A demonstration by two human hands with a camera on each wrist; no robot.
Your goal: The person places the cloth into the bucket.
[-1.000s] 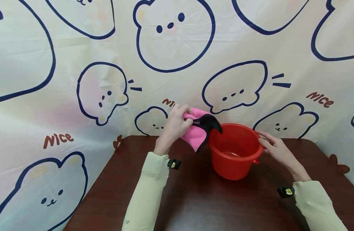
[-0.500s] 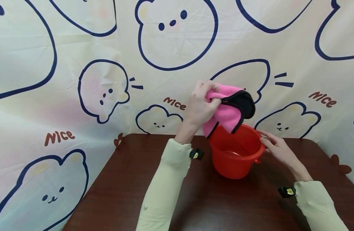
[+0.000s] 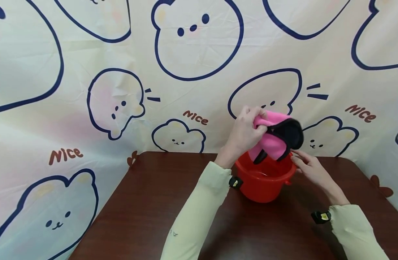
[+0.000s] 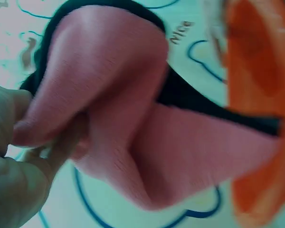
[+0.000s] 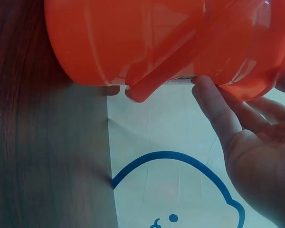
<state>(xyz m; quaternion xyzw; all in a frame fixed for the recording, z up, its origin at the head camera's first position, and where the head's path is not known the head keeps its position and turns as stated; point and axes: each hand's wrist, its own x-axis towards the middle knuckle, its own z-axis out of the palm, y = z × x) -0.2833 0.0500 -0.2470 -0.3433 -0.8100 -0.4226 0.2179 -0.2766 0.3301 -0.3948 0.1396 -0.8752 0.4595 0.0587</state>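
In the head view, my left hand (image 3: 246, 131) pinches a folded pink fabric piece with black edging (image 3: 273, 146) between thumb and fingers. Its black inner side faces right, and its lower corners hang over the mouth of a red plastic bucket (image 3: 260, 187). The bucket stands upright on the table, its opening partly covered by the fabric. My right hand (image 3: 311, 169) holds the bucket's right rim, thumb nearer me. The left wrist view has soft pink folds (image 4: 104, 57) close up, with the blurred bucket at right. In the right wrist view, fingers (image 5: 213, 99) touch the bucket's side below its rim.
The dark brown wooden table (image 3: 147, 209) reaches back to a pale curtain (image 3: 199, 97) printed with cartoon bears. A bucket handle (image 5: 156, 78) lies against the bucket's outer side. Each wrist wears a small black device (image 3: 235, 182).
My left hand has carried the pink fabric rightward from beside the bucket, rising first and then lowering over its mouth. The right hand stays at the rim, and the bucket has not moved.
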